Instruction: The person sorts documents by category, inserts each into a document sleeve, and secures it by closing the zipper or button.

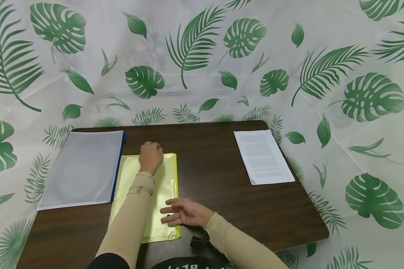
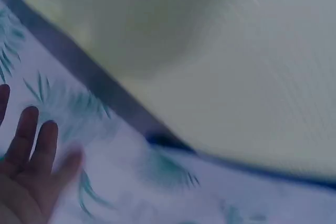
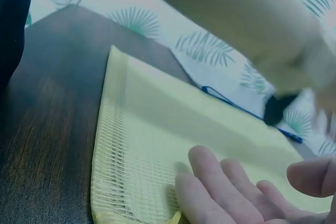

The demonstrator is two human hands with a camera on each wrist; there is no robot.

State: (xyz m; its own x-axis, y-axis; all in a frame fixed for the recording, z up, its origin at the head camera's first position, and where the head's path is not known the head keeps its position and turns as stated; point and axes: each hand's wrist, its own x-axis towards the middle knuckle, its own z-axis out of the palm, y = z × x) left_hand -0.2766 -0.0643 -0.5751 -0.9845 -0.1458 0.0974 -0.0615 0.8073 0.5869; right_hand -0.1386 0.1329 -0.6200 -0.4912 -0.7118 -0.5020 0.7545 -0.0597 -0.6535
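The yellow pouch point(image 1: 163, 186) lies flat on the dark surface point(image 1: 208, 172), nearer its left side. Taking the middle of the pouch as the clock's centre, with twelve toward the far edge, the clear folder point(image 1: 84, 164) with its blue edge sits at ten, just beside it, and the printed papers point(image 1: 264, 157) lie well apart at two.

The left hand point(image 1: 150, 157) is over the pouch's twelve o'clock end; its grip is loose, fingers apart and pinching nothing in the left wrist view. The right hand point(image 1: 186, 213) is at four, over the near part of the right edge, its grip spread with fingers fairly straight (whether the fingertips press down, I cannot tell).

The pouch looks light, thin and bendy, a mesh-lined plastic likely to be a bit slick and to sag if lifted by one corner. It seems hardly fragile. The firmer-looking borders at three and nine offer the best hold, pinched together near mid-length.
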